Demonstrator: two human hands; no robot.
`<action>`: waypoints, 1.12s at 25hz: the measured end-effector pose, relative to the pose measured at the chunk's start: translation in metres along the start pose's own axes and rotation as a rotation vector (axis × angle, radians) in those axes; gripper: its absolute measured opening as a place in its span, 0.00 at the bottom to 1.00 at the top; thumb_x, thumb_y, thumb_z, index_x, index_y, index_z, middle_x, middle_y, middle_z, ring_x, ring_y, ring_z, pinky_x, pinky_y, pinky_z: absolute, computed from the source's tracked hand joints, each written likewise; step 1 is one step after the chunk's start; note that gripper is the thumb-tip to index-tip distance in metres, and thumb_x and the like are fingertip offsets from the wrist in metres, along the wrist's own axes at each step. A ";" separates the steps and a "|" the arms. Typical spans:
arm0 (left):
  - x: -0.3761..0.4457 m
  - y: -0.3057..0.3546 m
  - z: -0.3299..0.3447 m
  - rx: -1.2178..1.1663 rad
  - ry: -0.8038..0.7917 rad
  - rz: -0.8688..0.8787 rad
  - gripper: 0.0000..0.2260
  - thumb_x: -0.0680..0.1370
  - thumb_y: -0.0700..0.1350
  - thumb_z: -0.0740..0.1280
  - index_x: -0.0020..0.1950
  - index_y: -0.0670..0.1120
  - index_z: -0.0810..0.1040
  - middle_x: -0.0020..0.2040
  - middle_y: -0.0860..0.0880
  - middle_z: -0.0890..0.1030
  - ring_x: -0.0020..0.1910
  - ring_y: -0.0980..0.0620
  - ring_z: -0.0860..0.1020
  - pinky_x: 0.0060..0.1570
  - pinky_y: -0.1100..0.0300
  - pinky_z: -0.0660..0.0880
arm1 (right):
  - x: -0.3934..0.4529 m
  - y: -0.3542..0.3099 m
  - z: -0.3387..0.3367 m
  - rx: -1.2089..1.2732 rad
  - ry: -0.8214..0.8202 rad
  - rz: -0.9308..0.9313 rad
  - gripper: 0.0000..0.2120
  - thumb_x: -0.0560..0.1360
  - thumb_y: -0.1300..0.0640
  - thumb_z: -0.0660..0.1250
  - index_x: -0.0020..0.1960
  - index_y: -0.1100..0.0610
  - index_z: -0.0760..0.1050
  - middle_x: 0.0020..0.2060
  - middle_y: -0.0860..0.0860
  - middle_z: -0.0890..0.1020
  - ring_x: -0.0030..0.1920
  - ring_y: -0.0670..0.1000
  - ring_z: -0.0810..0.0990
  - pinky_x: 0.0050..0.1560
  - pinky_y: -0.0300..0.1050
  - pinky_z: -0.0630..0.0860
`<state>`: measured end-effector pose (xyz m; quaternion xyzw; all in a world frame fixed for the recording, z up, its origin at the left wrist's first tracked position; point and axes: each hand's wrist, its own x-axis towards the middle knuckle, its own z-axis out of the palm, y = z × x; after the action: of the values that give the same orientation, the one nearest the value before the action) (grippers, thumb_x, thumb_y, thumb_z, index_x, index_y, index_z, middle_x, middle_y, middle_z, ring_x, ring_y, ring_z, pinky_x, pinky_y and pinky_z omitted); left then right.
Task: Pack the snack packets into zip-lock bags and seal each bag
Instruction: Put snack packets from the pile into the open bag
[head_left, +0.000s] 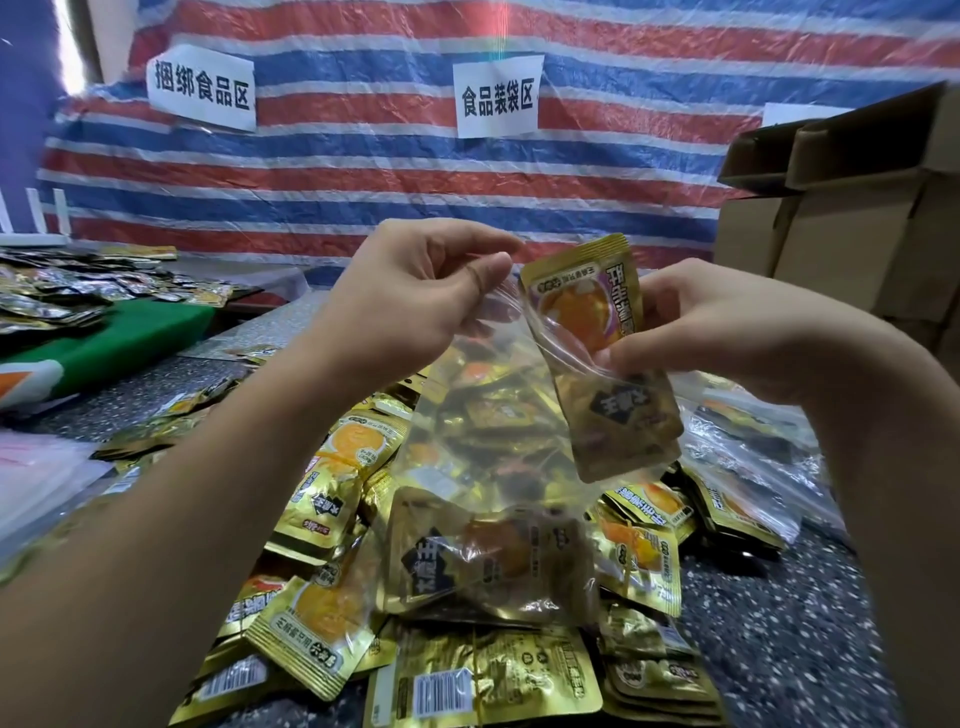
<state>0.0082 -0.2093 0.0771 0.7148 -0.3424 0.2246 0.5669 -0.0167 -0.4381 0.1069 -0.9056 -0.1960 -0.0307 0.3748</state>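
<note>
Sliding packet (597, 332) from right grip (691, 332) into bag (467, 415).

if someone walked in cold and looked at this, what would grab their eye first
Probably the two hands held up mid-frame: the left hand pinches the mouth of a clear zip-lock bag while the right hand slides a gold snack packet in, half-inserted. Next, the heap of gold snack packets spread beneath on the speckled table. Behind, the red, white and blue striped tarp with white paper signs fills the background.
</note>
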 end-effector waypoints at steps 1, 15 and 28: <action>0.000 0.000 0.000 0.003 0.000 -0.008 0.09 0.79 0.38 0.66 0.51 0.52 0.81 0.39 0.52 0.85 0.38 0.55 0.84 0.39 0.62 0.81 | 0.000 0.000 0.001 -0.008 0.006 0.009 0.05 0.68 0.58 0.77 0.43 0.53 0.85 0.42 0.52 0.87 0.47 0.52 0.85 0.57 0.56 0.78; -0.001 -0.003 0.009 0.161 0.178 0.039 0.09 0.80 0.40 0.66 0.57 0.48 0.82 0.44 0.53 0.85 0.41 0.51 0.84 0.40 0.60 0.81 | 0.001 -0.005 0.004 -0.172 0.012 0.036 0.04 0.72 0.58 0.73 0.45 0.51 0.84 0.41 0.49 0.87 0.46 0.51 0.86 0.59 0.60 0.77; -0.011 0.002 0.027 0.162 0.113 0.083 0.09 0.79 0.38 0.67 0.56 0.50 0.82 0.41 0.54 0.85 0.38 0.56 0.83 0.40 0.54 0.82 | -0.009 -0.012 0.003 -0.399 -0.096 0.063 0.03 0.70 0.54 0.72 0.38 0.47 0.82 0.33 0.43 0.84 0.32 0.40 0.80 0.36 0.39 0.70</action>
<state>-0.0021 -0.2324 0.0634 0.7298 -0.3201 0.3148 0.5156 -0.0297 -0.4318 0.1111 -0.9680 -0.1751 -0.0141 0.1790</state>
